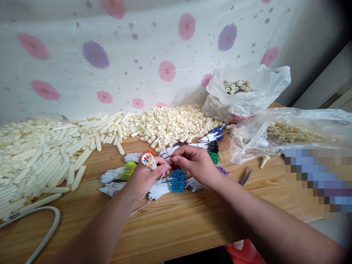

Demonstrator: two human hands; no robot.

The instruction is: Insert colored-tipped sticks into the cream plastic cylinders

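Observation:
My left hand (pixel 144 179) is closed around a cream pen sleeve (pixel 149 161), whose round end faces up and shows several coloured bits inside. Its thumb and finger also touch a thin white pen refill (pixel 162 177). My right hand (pixel 196 165) meets it fingertip to fingertip, pinched at the refill's upper end, partly hidden. Beneath and around both hands lie bundles of white refills with coloured ends: a blue bundle (pixel 168 184) tied with a band, a yellow-green bundle (pixel 118 172), and a green one (pixel 213 158) behind my right wrist.
Slotted cream sleeves (pixel 173 123) are heaped at the back, long cream pen barrels (pixel 63 157) at the left. Plastic bags (pixel 247 101) of parts stand at the right. Tweezers (pixel 246 176) and a pink-ended refill (pixel 140 207) lie on the wooden table (pixel 165 234). A white cable (pixel 52 227) curves front left.

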